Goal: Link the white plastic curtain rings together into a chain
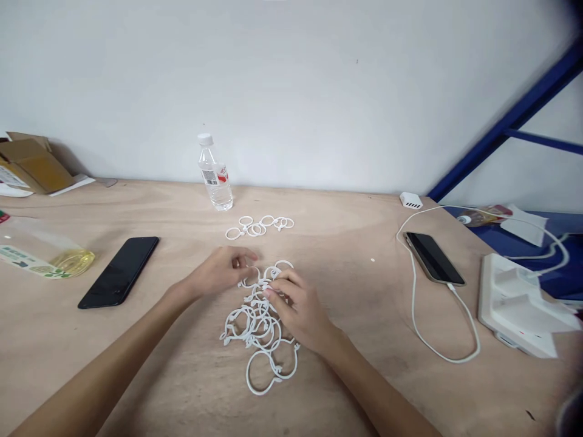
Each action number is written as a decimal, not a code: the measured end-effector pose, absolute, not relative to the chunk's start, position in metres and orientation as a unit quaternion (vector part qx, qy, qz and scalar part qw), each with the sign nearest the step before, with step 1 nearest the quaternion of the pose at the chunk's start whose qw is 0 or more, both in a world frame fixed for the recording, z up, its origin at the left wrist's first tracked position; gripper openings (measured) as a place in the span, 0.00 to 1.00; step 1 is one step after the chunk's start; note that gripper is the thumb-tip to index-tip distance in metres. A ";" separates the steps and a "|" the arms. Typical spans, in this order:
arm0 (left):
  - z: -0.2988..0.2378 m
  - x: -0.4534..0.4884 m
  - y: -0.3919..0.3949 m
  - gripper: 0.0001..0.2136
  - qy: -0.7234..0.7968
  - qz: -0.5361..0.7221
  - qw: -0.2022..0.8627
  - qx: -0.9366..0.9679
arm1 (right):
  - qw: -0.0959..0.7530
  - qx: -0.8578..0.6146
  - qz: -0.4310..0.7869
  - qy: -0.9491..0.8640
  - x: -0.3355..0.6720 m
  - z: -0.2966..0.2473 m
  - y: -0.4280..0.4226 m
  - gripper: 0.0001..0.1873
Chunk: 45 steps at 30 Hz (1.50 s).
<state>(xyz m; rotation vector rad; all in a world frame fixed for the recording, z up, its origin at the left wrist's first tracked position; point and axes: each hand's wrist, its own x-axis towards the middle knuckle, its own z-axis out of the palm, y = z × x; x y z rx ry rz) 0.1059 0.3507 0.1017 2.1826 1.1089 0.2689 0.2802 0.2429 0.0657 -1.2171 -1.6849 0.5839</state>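
Note:
A tangled pile of white plastic rings (262,328) with small clip-like ends lies on the wooden table in front of me. My left hand (223,270) is at the pile's far left side, its fingers curled around the edge of one white plastic ring (252,283); part of that ring is hidden by the fingers. On the pile's right side, my right hand (298,306) pinches another white plastic ring (273,271) between thumb and fingers. Beyond both hands lies a smaller, flatter group of similar rings (255,229).
A clear water bottle (216,182) stands near the wall. To the left are a black phone (119,273), a lying bottle of yellow liquid (50,255) and a cardboard box (39,167). Rightward are a charging phone (435,258), its looping cable (414,297) and a white power strip (514,303).

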 end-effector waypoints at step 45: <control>0.092 0.140 0.285 0.19 0.456 0.318 0.403 0.727 | 0.584 -0.415 0.531 -0.452 0.265 0.079 0.236 0.25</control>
